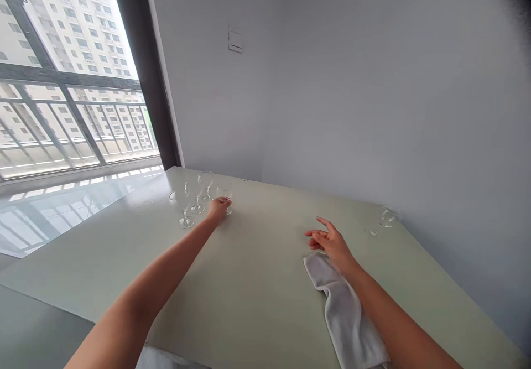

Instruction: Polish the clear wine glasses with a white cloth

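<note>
On the left part of the table, my left hand is closed round the lower part of a clear stemmed glass. Several more clear glasses stand just left of it, among them a tall one at the back and one nearer me. My right hand is over the table right of the middle, fingers apart, holding nothing. A grey cloth lies crumpled lengthwise under and beside my right wrist and forearm.
The pale green table meets grey walls at the back and right. At its far right corner is a clear glass object, with a small white piece nearby. A window is at the left.
</note>
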`<state>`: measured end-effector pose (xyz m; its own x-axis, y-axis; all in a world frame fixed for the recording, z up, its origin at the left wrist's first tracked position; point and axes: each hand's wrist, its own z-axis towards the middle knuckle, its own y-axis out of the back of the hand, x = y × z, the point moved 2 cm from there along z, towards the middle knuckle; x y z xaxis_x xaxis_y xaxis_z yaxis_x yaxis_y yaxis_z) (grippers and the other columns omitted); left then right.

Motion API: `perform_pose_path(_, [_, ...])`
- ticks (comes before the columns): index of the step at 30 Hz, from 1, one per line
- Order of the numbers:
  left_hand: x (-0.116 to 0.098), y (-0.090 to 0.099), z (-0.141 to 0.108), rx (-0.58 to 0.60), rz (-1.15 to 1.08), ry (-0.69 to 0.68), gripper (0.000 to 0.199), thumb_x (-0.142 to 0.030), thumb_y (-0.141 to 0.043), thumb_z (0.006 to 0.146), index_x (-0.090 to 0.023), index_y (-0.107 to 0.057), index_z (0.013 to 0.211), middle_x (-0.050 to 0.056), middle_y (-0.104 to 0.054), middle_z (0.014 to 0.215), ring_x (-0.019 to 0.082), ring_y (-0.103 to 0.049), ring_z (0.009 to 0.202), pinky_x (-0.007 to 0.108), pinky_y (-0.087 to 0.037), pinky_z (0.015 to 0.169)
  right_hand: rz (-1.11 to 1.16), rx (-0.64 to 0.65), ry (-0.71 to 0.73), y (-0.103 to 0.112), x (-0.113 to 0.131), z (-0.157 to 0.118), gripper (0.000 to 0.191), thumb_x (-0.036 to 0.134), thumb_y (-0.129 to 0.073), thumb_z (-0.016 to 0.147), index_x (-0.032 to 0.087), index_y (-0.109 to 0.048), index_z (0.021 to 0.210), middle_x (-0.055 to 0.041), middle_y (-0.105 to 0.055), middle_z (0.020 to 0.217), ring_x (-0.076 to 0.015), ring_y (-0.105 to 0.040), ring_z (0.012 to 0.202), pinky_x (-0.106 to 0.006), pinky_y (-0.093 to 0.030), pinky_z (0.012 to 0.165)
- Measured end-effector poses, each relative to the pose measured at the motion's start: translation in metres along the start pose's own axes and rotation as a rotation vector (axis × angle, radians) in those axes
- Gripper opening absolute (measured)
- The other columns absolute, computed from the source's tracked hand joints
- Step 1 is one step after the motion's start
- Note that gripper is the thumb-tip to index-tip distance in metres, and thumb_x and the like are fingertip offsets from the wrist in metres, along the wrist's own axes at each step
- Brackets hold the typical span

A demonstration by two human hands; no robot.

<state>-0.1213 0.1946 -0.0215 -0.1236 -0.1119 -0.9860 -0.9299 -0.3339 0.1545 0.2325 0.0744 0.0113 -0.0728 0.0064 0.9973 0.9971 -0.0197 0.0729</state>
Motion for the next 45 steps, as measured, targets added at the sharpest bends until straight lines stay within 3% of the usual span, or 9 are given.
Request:
perform_pose_path(7, [0.004, 0.004, 0.038, -0.047, -0.025, 0.005, 0.03, -0.028, -0.066, 0.051, -0.016, -0.059, 0.078, -0.001, -0.053, 0.061, 0.009, -0.045, 0.05, 0.025, -0.04, 0.051, 0.157, -0.659, -0.072, 0.14, -0.058, 0.012, 0.044, 0.019, -0.066, 0.055, 0.019, -0.049, 0.096, -0.0031, -0.063, 0.074, -0.0112, -0.055, 0.051, -0.024, -0.049, 0.048])
perform_pose_path(10, [0.005, 0.002, 0.049, -0.056, -0.028, 0.016, 0.03, -0.027, -0.065, 0.051, -0.015, -0.059, 0.078, -0.001, -0.053, 0.062, 0.008, -0.044, 0.049, 0.025, -0.04, 0.05, 0.205, -0.848, -0.069, 0.179, -0.073, 0.026, 0.041, 0.015, -0.066, 0.052, 0.02, -0.046, 0.087, -0.0007, -0.055, 0.079, -0.01, -0.055, 0.053, -0.024, -0.05, 0.047])
perform_pose_path(15, [0.007, -0.003, 0.053, -0.069, -0.032, 0.013, 0.022, -0.026, -0.063, 0.053, -0.015, -0.058, 0.071, -0.001, -0.053, 0.062, 0.008, -0.043, 0.049, 0.024, -0.04, 0.051, 0.247, -0.779, -0.051, 0.2, -0.072, 0.056, 0.036, 0.014, -0.066, 0.052, 0.022, -0.042, 0.078, 0.003, -0.047, 0.078, -0.0138, -0.061, 0.064, -0.029, -0.054, 0.053])
perform_pose_path(21, [0.004, -0.002, 0.038, -0.105, 0.01, 0.02, 0.013, -0.022, -0.059, 0.058, -0.015, -0.056, 0.068, 0.002, -0.053, 0.066, 0.01, -0.047, 0.053, 0.025, -0.039, 0.053, 0.226, -0.723, -0.084, 0.195, -0.072, 0.082, 0.024, 0.013, -0.065, 0.054, 0.021, -0.045, 0.065, 0.0028, -0.051, 0.066, -0.0108, -0.055, 0.051, -0.023, -0.049, 0.042])
perform_pose_path(27, [-0.003, -0.009, -0.028, -0.174, 0.062, -0.055, 0.044, -0.022, -0.053, 0.066, -0.022, -0.048, 0.11, 0.01, -0.048, 0.111, 0.015, -0.052, 0.078, 0.027, -0.04, 0.064, 0.153, -0.647, -0.071, 0.154, -0.064, 0.082, 0.02, 0.018, -0.069, 0.052, 0.017, -0.055, 0.066, -0.0006, -0.059, 0.067, -0.0085, -0.051, 0.047, -0.021, -0.045, 0.039])
perform_pose_path(35, [-0.018, -0.086, -0.141, 0.361, 0.098, -0.231, 0.033, -0.038, -0.063, 0.065, -0.025, -0.065, 0.095, 0.006, -0.059, 0.099, 0.013, -0.051, 0.071, 0.026, -0.042, 0.064, 0.023, 0.067, 0.101, -0.043, -0.009, 0.025, 0.041, 0.027, -0.061, 0.066, 0.018, -0.054, 0.106, -0.0042, -0.066, 0.082, -0.0113, -0.056, 0.052, -0.02, -0.041, 0.038])
perform_pose_path(38, [-0.018, -0.098, -0.162, 0.438, 0.119, -0.328, 0.028, -0.043, -0.058, 0.07, -0.021, -0.067, 0.085, 0.008, -0.06, 0.094, 0.015, -0.053, 0.074, 0.027, -0.043, 0.067, -0.04, 0.21, 0.126, -0.091, -0.001, -0.002, 0.041, 0.021, -0.051, 0.07, 0.019, -0.051, 0.111, -0.0023, -0.066, 0.077, -0.011, -0.054, 0.05, -0.019, -0.036, 0.034])
perform_pose_path(41, [-0.014, -0.089, -0.163, 0.36, 0.181, -0.364, 0.03, -0.046, -0.053, 0.073, -0.021, -0.068, 0.077, 0.006, -0.063, 0.083, 0.016, -0.054, 0.076, 0.027, -0.042, 0.068, -0.079, 0.284, 0.123, -0.101, 0.002, -0.018, 0.049, 0.019, -0.049, 0.071, 0.021, -0.045, 0.12, -0.0035, -0.066, 0.085, -0.0119, -0.057, 0.057, -0.021, -0.042, 0.041])
perform_pose_path(45, [-0.006, -0.053, -0.129, 0.223, 0.216, -0.246, 0.039, -0.052, -0.054, 0.069, -0.02, -0.067, 0.085, 0.002, -0.064, 0.073, 0.015, -0.055, 0.067, 0.025, -0.041, 0.061, -0.14, 0.307, 0.096, -0.076, 0.008, -0.031, 0.051, 0.021, -0.054, 0.069, 0.022, -0.046, 0.12, -0.0094, -0.056, 0.115, -0.0132, -0.06, 0.07, -0.026, -0.048, 0.053])
